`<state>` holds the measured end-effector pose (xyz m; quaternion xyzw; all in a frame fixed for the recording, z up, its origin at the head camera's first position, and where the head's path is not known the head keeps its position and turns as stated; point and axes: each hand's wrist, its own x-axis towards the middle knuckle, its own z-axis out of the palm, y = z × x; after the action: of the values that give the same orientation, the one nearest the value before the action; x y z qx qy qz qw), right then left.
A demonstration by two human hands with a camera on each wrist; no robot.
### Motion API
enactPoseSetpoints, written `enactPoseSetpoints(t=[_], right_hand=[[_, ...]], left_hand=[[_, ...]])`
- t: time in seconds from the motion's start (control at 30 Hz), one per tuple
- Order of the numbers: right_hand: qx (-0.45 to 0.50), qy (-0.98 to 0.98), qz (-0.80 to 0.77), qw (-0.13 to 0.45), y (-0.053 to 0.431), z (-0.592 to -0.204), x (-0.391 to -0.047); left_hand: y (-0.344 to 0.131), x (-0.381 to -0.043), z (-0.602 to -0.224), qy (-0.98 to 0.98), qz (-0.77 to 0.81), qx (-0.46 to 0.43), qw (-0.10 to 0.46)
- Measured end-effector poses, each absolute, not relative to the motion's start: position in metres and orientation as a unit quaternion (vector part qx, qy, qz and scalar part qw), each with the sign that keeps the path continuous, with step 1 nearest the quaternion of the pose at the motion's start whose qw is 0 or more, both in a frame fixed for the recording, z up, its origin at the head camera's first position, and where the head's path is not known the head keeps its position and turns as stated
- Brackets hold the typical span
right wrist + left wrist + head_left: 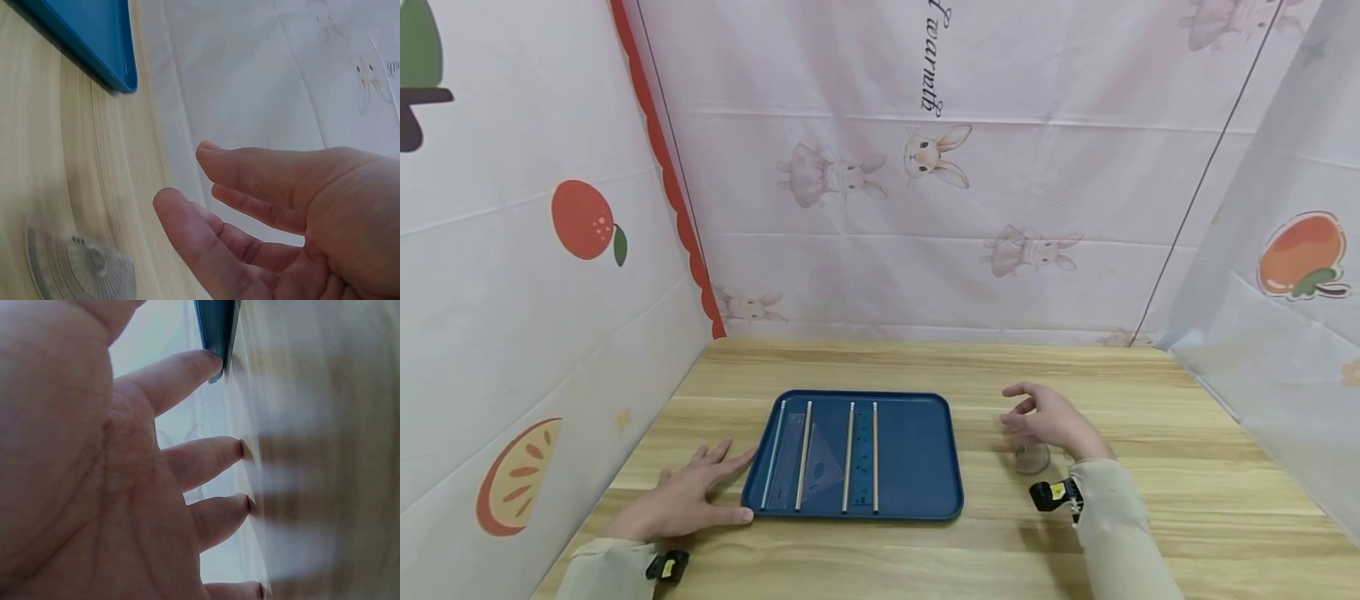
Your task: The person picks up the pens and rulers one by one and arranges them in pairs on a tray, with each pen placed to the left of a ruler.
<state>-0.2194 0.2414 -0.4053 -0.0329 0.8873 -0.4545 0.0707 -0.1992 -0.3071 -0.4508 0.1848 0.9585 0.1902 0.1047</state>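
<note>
My left hand (681,500) is spread at the left side of a blue tray (917,454), its thumb and index fingertip touching the rim. In the left wrist view the other fingertips meet the wooden table. My right hand (1051,419) hovers over the table to the right of the tray, fingers loosely bent and holding nothing. Below it lies a clear protractor (87,265), partly hidden by the hand in the head view. Inside the tray are a blue pencil (772,457), three gold pencils (848,458), a clear ruler (786,462), a set square (822,467) and a blue-tinted ruler (864,458).
The objects in the tray lie side by side across its left and middle parts. Wood-grained table (1000,550) surrounds the tray. Printed cloth walls (850,283) enclose the table at the back, left and right.
</note>
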Motion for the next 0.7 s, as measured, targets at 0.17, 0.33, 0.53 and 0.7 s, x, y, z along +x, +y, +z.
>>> enactPoseSetpoints(t=[0.17,0.33,0.53,0.7], right_hand=[[-0.027,0.881,-0.467,0.072,0.253,-0.405,-0.218],[-0.021,0.878,-0.473,0.073,0.267,-0.407,-0.216],[-0.010,0.880,-0.469,0.078,0.281,-0.410,-0.214],[-0.004,0.883,-0.463,0.074,0.294,-0.412,-0.213]], left_hand=[[-0.308,-0.198,-0.451,0.958,0.191,0.189,0.102],[-0.308,-0.198,-0.452,0.957,0.194,0.193,0.100],[-0.307,-0.201,-0.453,0.958,0.188,0.188,0.105],[-0.308,-0.200,-0.452,0.959,0.186,0.184,0.105]])
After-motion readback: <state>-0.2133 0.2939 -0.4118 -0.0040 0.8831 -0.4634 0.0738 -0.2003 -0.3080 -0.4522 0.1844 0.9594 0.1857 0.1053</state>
